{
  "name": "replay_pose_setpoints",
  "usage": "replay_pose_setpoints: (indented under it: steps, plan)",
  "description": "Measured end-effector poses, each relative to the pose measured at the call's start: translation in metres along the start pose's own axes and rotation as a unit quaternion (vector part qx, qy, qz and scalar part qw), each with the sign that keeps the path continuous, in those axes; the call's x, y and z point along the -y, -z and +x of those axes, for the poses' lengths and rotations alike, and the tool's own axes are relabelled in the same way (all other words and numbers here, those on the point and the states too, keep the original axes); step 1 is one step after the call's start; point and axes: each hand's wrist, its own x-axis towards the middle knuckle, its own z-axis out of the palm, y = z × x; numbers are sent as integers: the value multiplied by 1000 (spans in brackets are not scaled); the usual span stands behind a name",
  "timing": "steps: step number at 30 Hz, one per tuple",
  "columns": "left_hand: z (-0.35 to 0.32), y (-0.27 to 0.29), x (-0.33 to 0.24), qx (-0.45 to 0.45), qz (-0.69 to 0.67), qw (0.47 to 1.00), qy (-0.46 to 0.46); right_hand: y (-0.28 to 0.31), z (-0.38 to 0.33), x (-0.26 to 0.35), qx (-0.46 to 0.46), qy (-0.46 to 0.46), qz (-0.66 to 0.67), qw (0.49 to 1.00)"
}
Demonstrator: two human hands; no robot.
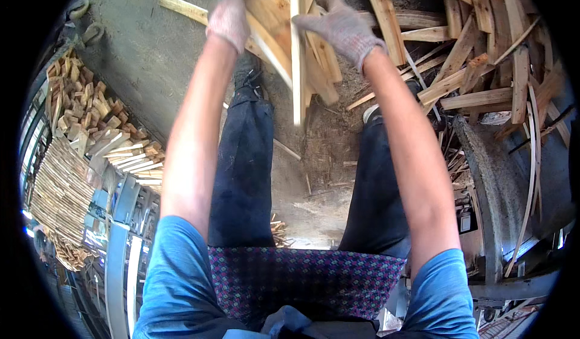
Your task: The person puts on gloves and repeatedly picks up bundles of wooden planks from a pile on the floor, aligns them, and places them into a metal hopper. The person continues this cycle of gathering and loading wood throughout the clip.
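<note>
Both my hands wear pale knitted work gloves and reach forward over a bundle of loose wooden boards. My left hand [231, 16] lies on the left side, closed on a light wooden board [267, 48]; its fingertips run out of the picture and are blurred. On the right, my right hand [345, 30] has thumb and fingers apart, the nearest tip at the edge of a narrow upright wooden strip [297, 67]. More boards [323, 82] lie beneath, between my feet. A further light strip [181, 8] sticks out left, behind my left wrist.
A tangled heap of boards and offcuts [477, 97] fills the right side. At the left stands a stack of cut wood pieces [90, 109] beside a metal frame [118, 266]. A curved metal sheet [495, 176] lies at the right. Splinters litter the concrete floor [308, 164].
</note>
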Motion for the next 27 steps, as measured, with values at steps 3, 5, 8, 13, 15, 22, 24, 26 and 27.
replay_pose_setpoints:
  steps: [3, 5, 8, 13, 15, 22, 24, 26, 27]
  plan:
    - [54, 19, 16, 68, -130, 988, -41, 7, 16, -29, -112, -15, -49, 992]
    - [38, -10, 9, 14, 72, 997, -5, 25, 16, -73, -187, -80, -168, 965]
    - [27, -24, 13, -11, 329, 931, -159, 43, 32, -137, -248, -84, -311, 914]
    - [-5, 13, 76, -60, 380, 917, -109, 45, 38, -97, -56, -176, -274, 944]
    - [-30, 35, 87, -53, 377, 920, -92, 37, 9, -59, -20, -199, -205, 958]
    - [-147, 10, 50, 112, 344, 931, 50, 42, -134, 42, -31, -249, 5, 968]
    - [-171, -4, 46, 163, 240, 956, 41, 26, -174, 48, -48, -190, 5, 981]
    - [-181, -13, 32, 202, 144, 963, 109, 10, -215, 62, -30, -150, -26, 988]
    - [-188, -7, 41, 195, 137, 970, 44, 2, -235, 67, -16, -116, -43, 992]
